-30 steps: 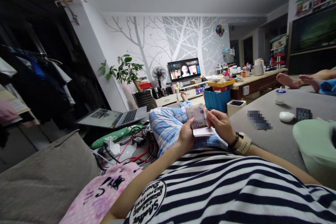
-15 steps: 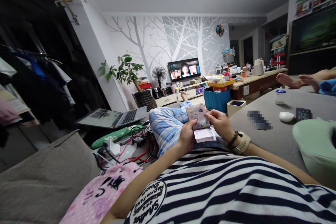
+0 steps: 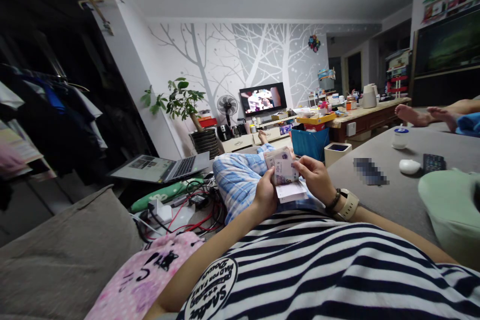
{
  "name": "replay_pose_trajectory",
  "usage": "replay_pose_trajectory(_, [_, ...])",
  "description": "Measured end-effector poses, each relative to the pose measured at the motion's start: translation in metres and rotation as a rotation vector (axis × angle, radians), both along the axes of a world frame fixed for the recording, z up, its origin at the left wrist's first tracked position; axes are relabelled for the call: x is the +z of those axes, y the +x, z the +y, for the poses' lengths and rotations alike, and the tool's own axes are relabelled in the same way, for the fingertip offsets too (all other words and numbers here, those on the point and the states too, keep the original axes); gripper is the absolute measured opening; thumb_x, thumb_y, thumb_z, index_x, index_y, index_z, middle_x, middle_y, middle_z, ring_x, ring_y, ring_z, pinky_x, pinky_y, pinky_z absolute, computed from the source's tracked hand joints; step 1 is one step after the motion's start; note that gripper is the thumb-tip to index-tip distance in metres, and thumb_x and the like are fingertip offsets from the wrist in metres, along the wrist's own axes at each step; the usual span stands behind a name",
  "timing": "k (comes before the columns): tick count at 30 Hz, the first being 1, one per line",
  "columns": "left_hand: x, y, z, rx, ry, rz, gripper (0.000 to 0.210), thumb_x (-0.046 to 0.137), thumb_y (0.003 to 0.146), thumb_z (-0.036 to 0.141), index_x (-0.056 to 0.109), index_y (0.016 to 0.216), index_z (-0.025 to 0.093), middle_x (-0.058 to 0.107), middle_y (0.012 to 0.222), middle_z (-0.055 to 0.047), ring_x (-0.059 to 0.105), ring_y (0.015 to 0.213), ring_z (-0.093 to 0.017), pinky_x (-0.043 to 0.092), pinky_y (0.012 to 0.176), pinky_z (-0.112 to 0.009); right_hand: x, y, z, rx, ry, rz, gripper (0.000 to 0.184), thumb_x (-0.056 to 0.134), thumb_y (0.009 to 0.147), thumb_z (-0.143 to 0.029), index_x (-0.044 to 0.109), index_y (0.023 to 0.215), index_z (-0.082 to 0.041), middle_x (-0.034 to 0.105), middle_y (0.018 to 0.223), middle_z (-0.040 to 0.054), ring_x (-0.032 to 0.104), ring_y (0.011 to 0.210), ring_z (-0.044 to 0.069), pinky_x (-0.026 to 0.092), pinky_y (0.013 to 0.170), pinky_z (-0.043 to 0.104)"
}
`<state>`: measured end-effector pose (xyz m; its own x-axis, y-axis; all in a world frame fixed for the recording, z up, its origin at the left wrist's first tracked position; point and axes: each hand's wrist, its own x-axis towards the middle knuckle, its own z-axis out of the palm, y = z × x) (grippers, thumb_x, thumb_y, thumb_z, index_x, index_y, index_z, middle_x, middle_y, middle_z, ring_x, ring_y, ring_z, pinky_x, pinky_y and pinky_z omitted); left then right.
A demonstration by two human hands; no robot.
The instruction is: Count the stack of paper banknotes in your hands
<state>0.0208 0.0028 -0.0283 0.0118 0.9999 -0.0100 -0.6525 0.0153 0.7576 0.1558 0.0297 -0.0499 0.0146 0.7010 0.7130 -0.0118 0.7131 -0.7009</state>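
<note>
A small stack of banknotes stands fanned over my lap, the front one marked with a 5. My left hand is closed round the lower left side of the stack, thumb in front. At its right edge, the thumb and fingers of my right hand pinch the notes. Below the banknotes a pale folded slip of paper sticks out toward me; how it is held is hidden. Blue plaid trousers lie beneath my hands.
On the left sit an open laptop, tangled cables and a pink spotted cloth. To the right, a grey sofa surface bears a white mouse, a remote and a green cushion. Another person's feet rest beyond.
The banknotes have shifted slightly left and are spread a little differently. Both hands keep hold of them. The television picture has changed.
</note>
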Motion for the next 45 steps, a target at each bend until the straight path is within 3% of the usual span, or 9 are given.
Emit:
replay_pose_trajectory(17, [-0.003, -0.003, 0.005, -0.031, 0.044, 0.003, 0.039, 0.043, 0.097, 0.024, 0.072, 0.117, 0.009, 0.08, 0.091, -0.012, 0.077, 0.091, -0.027, 0.06, 0.089, -0.04, -0.001, -0.003, -0.005, 0.093, 0.043, 0.063, 0.043, 0.067, 0.086, -0.062, 0.064, 0.076, -0.02, 0.05, 0.065, -0.0018, 0.041, 0.06, 0.014, 0.032, 0.056, 0.029])
replay_pose_trajectory(39, [-0.002, -0.005, -0.001, -0.104, 0.075, 0.067, 0.035, 0.058, 0.09, 0.031, 0.072, 0.115, 0.011, 0.08, 0.093, -0.013, 0.077, 0.093, -0.032, 0.061, 0.089, -0.047, 0.001, 0.0, -0.011, 0.129, 0.047, -0.005, 0.045, 0.064, 0.088, -0.063, 0.062, 0.071, -0.021, 0.051, 0.061, -0.0014, 0.043, 0.058, 0.015, 0.034, 0.056, 0.03])
replay_pose_trajectory(45, [0.0, -0.004, -0.002, -0.056, 0.04, 0.056, 0.036, 0.05, 0.093, 0.026, 0.073, 0.113, 0.007, 0.08, 0.093, -0.015, 0.077, 0.094, -0.033, 0.061, 0.089, -0.046, 0.0, 0.002, -0.016, 0.25, 0.032, -0.091, 0.05, 0.057, 0.092, -0.068, 0.064, 0.073, -0.022, 0.06, 0.058, 0.0002, 0.049, 0.055, 0.015, 0.039, 0.056, 0.03])
